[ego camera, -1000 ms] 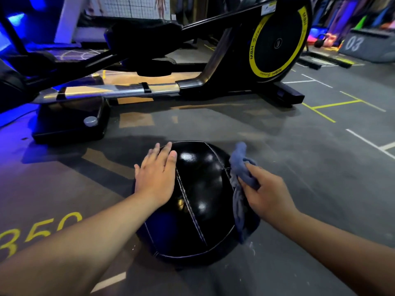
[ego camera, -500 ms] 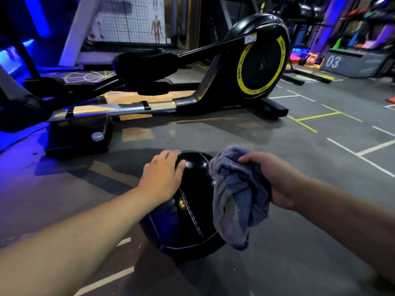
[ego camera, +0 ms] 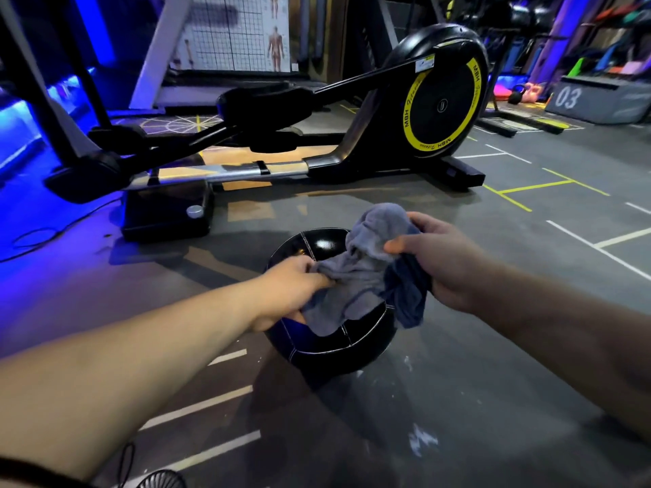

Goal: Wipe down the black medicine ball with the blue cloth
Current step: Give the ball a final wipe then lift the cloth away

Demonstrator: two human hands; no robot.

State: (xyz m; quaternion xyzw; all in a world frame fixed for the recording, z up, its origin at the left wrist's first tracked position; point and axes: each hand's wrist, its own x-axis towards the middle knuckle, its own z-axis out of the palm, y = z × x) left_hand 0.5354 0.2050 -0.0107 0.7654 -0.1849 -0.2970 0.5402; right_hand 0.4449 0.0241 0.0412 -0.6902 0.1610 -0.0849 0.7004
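Observation:
The black medicine ball (ego camera: 327, 346) with white seams rests on the grey gym floor in the middle of the view. Above it hangs the crumpled blue cloth (ego camera: 366, 272), held off the ball by both hands. My left hand (ego camera: 292, 290) pinches the cloth's left part, just over the ball's top. My right hand (ego camera: 444, 258) grips the cloth's right side, with a darker fold dangling below it. The cloth and hands hide most of the ball's upper surface.
A black elliptical machine (ego camera: 440, 100) with a yellow-ringed flywheel stands just beyond the ball, its base block (ego camera: 165, 213) to the left. A grey box marked 03 (ego camera: 599, 103) sits far right. White and yellow lines cross the floor (ego camera: 528, 346).
My left hand left the ball's top and took hold of the cloth. My right hand lifted the cloth off the ball's side and brought it over the ball.

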